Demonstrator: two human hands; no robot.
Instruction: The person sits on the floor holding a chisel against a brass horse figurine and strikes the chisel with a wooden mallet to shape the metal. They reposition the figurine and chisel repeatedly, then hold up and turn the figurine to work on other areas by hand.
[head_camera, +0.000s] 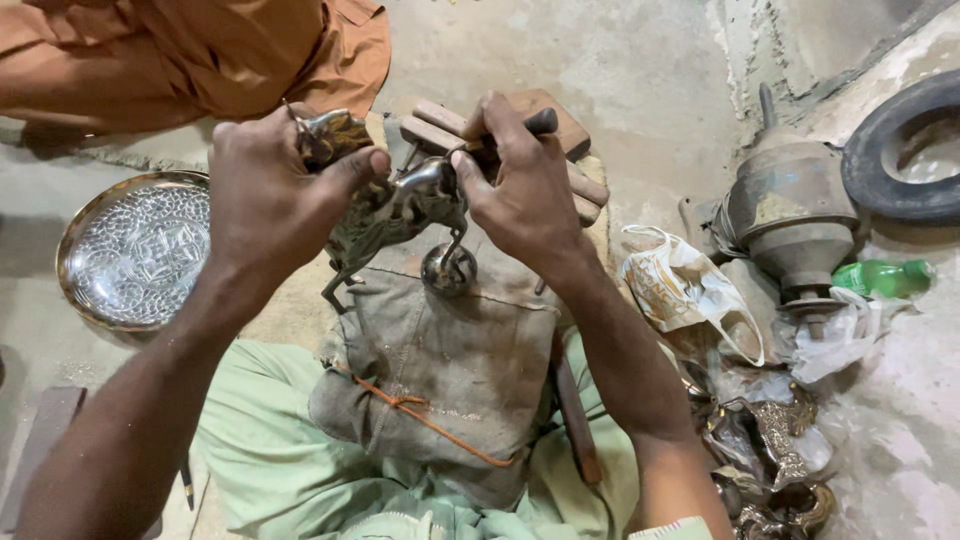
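Observation:
My left hand (268, 195) grips a small metal animal figurine (395, 212), dull brass and silver, with thin legs that hang down. My right hand (520, 185) pinches the figurine's other end and also holds a thin dark-handled tool (538, 122) across its fingers. Both hands hover over a grey cloth pad (460, 360) tied with an orange cord on my lap. A round metal knob (447, 270) sits on the pad just below the figurine.
An engraved round metal plate (135, 250) lies at left on the concrete floor. Another person in orange clothing (200, 50) sits at top left. Wooden blocks (560, 125) lie behind my hands. At right stand a metal vessel (790, 215), a tyre (900, 150), a green bottle (880, 277) and plastic bags (690, 290).

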